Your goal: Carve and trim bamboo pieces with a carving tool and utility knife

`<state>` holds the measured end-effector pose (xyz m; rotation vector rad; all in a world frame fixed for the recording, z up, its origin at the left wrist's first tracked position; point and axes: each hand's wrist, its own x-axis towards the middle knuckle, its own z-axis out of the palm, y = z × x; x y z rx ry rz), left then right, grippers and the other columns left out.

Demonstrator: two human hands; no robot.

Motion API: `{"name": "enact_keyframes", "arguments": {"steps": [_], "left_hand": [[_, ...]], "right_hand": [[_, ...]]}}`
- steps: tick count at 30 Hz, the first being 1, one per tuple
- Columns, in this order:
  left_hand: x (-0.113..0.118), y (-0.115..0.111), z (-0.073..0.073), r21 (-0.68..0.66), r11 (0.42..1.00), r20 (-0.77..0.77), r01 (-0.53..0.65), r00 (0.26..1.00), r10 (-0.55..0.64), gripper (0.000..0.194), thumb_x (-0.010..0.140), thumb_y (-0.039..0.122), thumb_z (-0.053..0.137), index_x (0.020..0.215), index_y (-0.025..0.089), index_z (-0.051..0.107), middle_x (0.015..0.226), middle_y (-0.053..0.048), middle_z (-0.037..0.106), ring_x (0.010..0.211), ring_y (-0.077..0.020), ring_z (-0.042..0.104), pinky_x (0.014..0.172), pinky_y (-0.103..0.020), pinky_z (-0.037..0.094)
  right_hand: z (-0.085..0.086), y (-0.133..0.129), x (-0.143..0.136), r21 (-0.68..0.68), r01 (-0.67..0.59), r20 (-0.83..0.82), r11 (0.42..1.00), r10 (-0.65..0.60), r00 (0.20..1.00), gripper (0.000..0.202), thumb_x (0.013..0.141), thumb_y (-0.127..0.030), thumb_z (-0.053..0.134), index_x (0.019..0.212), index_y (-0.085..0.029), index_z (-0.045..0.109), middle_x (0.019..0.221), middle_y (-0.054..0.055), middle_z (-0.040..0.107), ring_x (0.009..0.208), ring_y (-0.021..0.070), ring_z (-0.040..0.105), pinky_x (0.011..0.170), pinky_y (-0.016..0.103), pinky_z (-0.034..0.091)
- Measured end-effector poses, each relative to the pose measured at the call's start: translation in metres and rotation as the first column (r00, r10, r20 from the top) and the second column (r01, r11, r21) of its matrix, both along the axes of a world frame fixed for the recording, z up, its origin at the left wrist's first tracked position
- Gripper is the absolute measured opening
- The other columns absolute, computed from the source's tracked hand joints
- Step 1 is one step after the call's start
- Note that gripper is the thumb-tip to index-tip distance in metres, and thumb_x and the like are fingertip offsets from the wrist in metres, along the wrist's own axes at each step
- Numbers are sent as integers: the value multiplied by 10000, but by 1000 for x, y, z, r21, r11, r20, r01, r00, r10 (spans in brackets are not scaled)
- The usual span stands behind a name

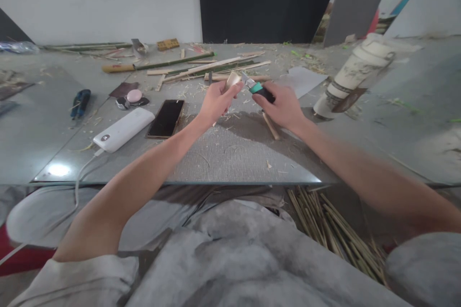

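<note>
Left hand (pixel 216 101) is closed around a short pale bamboo strip (pixel 232 79), fingers curled tight with the thumb on top; the strip's cut end sticks up and out past the knuckles, over the middle of the grey tabletop (pixel 234 153). Right hand (pixel 284 105) is wrapped fully round a utility knife with a green and black handle (pixel 258 89), silver blade pointing left and up, tip just beside the strip's end; contact between them can't be made out. A thin tan bamboo stick (pixel 271 126) lies on the table under the right hand. To the left of the hands: a black smartphone (pixel 166 118) face up, next to it a white power bank (pixel 124 129) with a cable running off the table edge, then a pink round case (pixel 134 96) and blue-handled pliers (pixel 80 103). Long split bamboo slats (pixel 216 67) are heaped behind the hands. A white printed cylinder (pixel 355 76) lies tilted at right. A bundle of thin bamboo sticks (pixel 334 230) sits below the table edge.
</note>
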<state>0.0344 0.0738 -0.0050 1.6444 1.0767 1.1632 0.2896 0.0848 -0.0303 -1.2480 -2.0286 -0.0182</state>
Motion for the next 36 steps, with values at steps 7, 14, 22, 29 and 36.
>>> {"name": "enact_keyframes", "arguments": {"steps": [7, 14, 22, 29, 36], "left_hand": [[0, 1, -1, 11, 1000, -11, 12, 1000, -11, 516, 1261, 481, 752, 827, 250, 598, 603, 56, 550, 520, -83, 471, 564, -264, 407], [0, 4, -2, 16, 1000, -16, 21, 1000, -20, 499, 1257, 474, 765, 835, 253, 612, 590, 55, 550, 512, -91, 465, 548, -262, 396], [0, 2, -1, 11, 1000, -18, 25, 1000, -24, 471, 1256, 448, 764, 856, 253, 609, 592, 58, 543, 517, -89, 468, 551, -257, 393], [-1, 4, -4, 32, 999, -13, 44, 999, -44, 446, 1256, 399, 750, 862, 254, 602, 600, 60, 553, 525, -88, 487, 568, -255, 404], [1, 2, -1, 18, 1000, -15, 26, 1000, -26, 414, 1243, 340, 758, 871, 252, 598, 595, 62, 547, 528, -88, 478, 553, -252, 394]], "right_hand": [[1, -1, -1, 0, -22, -1, 1000, 22, 1000, 456, 1175, -717, 626, 934, -332, 654, 792, 60, 688, 751, 305, 625, 750, 468, 482], [2, -1, -3, -23, -36, -2, 999, 36, 999, 424, 1152, -679, 650, 907, -335, 606, 780, 45, 654, 743, 294, 598, 765, 470, 471], [3, -3, -4, -20, -37, -3, 999, 37, 999, 408, 1157, -647, 656, 903, -334, 590, 795, 50, 669, 757, 296, 602, 767, 469, 469], [0, 1, -3, -7, -90, -54, 996, 90, 995, 471, 1168, -676, 674, 876, -326, 556, 742, 26, 599, 702, 259, 531, 720, 441, 423], [0, 4, -3, 19, -112, -77, 993, 114, 991, 518, 1164, -717, 681, 862, -325, 530, 710, 11, 535, 674, 248, 495, 708, 440, 391]]}}
